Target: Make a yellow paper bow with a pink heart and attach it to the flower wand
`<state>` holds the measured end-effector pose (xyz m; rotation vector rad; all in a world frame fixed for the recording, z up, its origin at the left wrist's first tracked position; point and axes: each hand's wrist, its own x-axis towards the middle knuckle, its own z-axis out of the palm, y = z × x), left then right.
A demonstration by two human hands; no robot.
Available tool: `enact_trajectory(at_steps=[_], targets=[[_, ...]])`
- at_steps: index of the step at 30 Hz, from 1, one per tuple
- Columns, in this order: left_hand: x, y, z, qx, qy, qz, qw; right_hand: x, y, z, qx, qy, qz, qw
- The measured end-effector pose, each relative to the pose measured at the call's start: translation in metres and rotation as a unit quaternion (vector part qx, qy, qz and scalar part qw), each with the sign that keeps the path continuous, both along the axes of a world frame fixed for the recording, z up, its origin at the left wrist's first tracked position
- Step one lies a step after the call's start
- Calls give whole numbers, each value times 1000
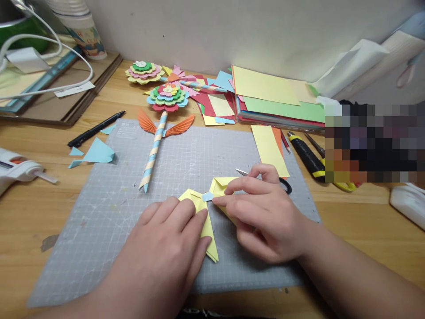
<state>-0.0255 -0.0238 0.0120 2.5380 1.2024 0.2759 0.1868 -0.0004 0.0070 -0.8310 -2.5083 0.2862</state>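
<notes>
On the grey cutting mat (126, 248) lies a bow-like shape of folded yellow paper (212, 241), its two halves joined by a small light-blue paper piece (207, 196). My left hand (166, 239) presses on the left half, fingers bent and partly covering it. Over the right half is my right hand (262, 212), with its index fingertip at the blue piece and its other fingers curled against the paper. Scissors (285, 186) show only a blade tip and a black handle behind my right hand. Farther back lies a paper flower (168, 97) with a striped stem and orange pleated leaves.
A black pen (96, 128) and blue scraps (98, 151) lie left. A white glue gun (20, 168) is at the left edge. Behind are a second paper flower (145, 72), stacked coloured paper (268, 84) and a paper cup (84, 35). A black-yellow cutter (306, 156) lies right.
</notes>
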Motion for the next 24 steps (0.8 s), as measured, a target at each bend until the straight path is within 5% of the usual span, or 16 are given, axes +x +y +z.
enact_trajectory(at_steps=[24], targets=[[-2, -2, 0, -22, 16, -1, 1000, -8, 1, -1, -104, -47, -28, 993]])
